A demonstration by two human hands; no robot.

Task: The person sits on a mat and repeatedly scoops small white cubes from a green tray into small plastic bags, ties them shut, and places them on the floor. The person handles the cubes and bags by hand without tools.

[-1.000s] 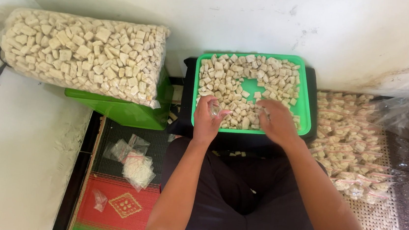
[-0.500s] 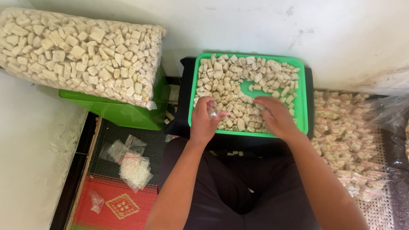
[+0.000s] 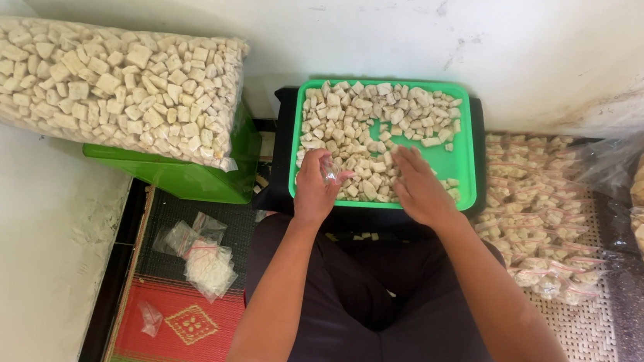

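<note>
At the centre of the frame, a small clear bag is pinched in the left hand, as before; the right hand lies flat and open-fingered on pale cubes in the green tray, now further left.

A long clear bag of pale cubes was seen well left of the left hand, which held a small clear bag. Filled packets were piled right of the right hand; empty clear bags were scattered lower left.
</note>
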